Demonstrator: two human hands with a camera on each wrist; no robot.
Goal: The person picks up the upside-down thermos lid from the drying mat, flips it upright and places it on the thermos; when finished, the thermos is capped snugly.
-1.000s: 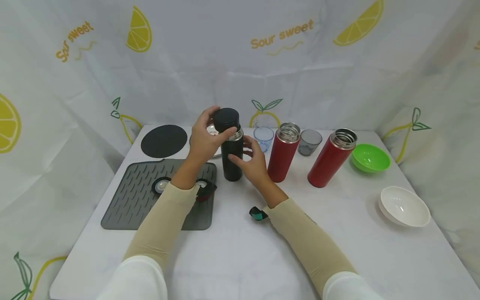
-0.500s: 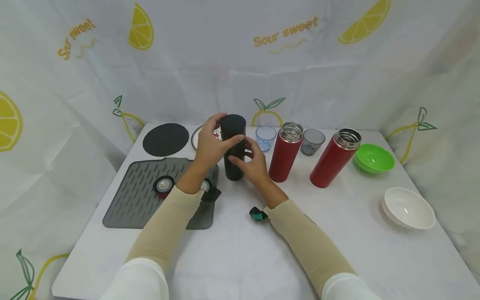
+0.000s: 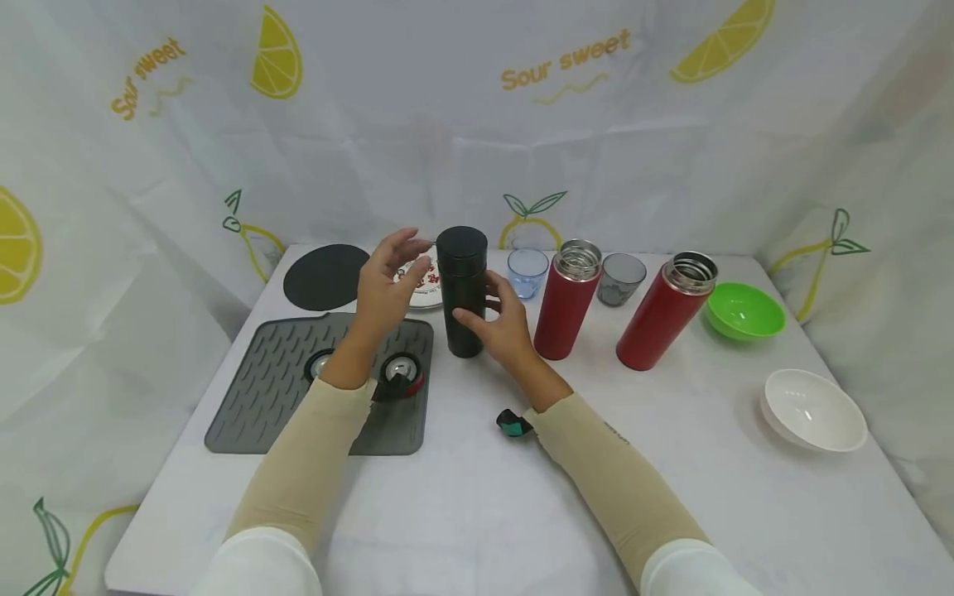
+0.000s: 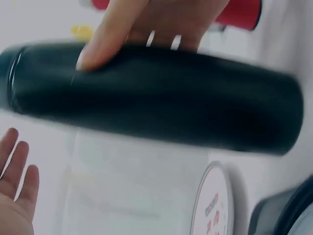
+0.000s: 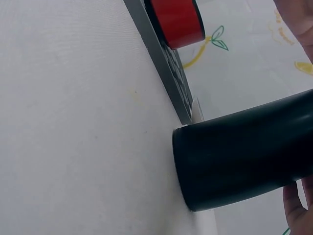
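A black vacuum flask [image 3: 464, 319] with its black lid [image 3: 461, 247] on top stands upright on the table in the head view. My right hand [image 3: 508, 327] grips its body from the right; in the left wrist view the right thumb [image 4: 100, 49] lies across the side. My left hand [image 3: 383, 290] is to the left of the lid, apart from it, its fingers loosely spread and holding nothing. In the right wrist view the flask's base [image 5: 183, 171] meets the table. Just right of my right hand stands a red flask [image 3: 564, 310] without a lid.
Further right are another lidless red flask [image 3: 659, 319], a green bowl [image 3: 741, 313] and a white bowl [image 3: 812, 411]. Two glasses, one blue [image 3: 527, 273] and one grey [image 3: 620, 280], stand behind. Left, a grey mat [image 3: 246, 406] bears two lids [image 3: 401, 370], near a black disc [image 3: 325, 277] and a printed plate [image 3: 426, 290].
The lid came down onto the black flask's neck. My left hand then let go of it and moved left. My right hand keeps its hold on the body.
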